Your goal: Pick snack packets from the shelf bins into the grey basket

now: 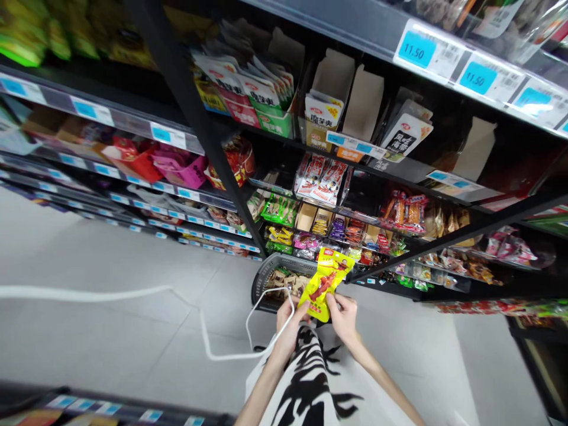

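Observation:
A yellow snack packet (327, 283) with a reddish-brown food picture is held up in front of my body. My left hand (290, 319) grips its lower left edge between thumb and fingers. On the other side, my right hand (344, 316) pinches the lower right edge. The packet's printed face is turned toward me, tilted a little to the right. Just beyond it, a dark grey plastic basket (260, 284) stands on the floor with several small wrapped packs (284, 281) inside. Part of the basket is hidden behind the packet and my hands.
Black shelves (213, 160) with snack packs and price tags (415, 50) rise in front. A white cable (204, 331) loops past my left hand and runs off left. Grey floor tiles (124, 319) lie around. Another shelf edge (106, 408) is at the bottom left.

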`<state>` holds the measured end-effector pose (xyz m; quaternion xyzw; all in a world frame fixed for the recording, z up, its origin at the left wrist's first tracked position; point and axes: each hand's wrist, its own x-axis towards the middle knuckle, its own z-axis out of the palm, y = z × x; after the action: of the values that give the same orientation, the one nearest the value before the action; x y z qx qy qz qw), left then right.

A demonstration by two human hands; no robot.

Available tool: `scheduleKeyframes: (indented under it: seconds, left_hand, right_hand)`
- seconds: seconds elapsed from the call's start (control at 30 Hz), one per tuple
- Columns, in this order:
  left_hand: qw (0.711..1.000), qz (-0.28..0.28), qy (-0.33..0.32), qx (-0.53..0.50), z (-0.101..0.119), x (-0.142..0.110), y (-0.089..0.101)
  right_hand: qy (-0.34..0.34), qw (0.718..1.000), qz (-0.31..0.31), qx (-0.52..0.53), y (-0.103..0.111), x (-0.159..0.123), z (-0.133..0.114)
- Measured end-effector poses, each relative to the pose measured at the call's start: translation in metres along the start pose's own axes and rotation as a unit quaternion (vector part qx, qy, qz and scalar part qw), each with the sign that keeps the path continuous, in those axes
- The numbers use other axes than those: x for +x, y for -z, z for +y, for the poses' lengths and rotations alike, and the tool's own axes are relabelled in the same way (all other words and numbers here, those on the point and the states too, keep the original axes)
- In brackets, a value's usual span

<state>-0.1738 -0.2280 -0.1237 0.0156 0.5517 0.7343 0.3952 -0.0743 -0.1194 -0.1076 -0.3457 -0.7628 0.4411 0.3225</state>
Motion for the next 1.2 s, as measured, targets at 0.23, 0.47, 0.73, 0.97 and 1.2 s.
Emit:
scheduleKeyframes:
  seconds: [0.23, 0.47, 0.73, 0.97, 1.2]
  left_hand:
    - [1.000, -0.028, -0.007, -0.010, -0.007, 0.005, 0.002]
    - [1.000, -0.019, -0.017, -0.001, -0.015, 0.009, 0.005]
    - [0.997, -0.045, -0.063, -0.032, 0.004, 0.000, 0.004]
    - [1.000, -0.002, -0.020, 0.008, 0.003, 0.011, 0.002]
    - [0.997, 0.040, -0.051, 0.048, -0.008, 0.017, 0.002]
  right_hand:
    - [-0.038, 0.998, 0.005, 0.044, -0.003, 0.009, -0.004]
    - [-0.100, 0.988, 0.002, 0.117, -0.009, 0.012, -0.006]
    - [-0.004, 0.993, -0.112, 0.036, -0.004, 0.018, -0.001]
    - [0.106, 0.963, -0.241, -0.056, 0.004, 0.014, 0.011]
    - [-0.009, 0.975, -0.220, -0.032, -0.001, 0.010, 0.002]
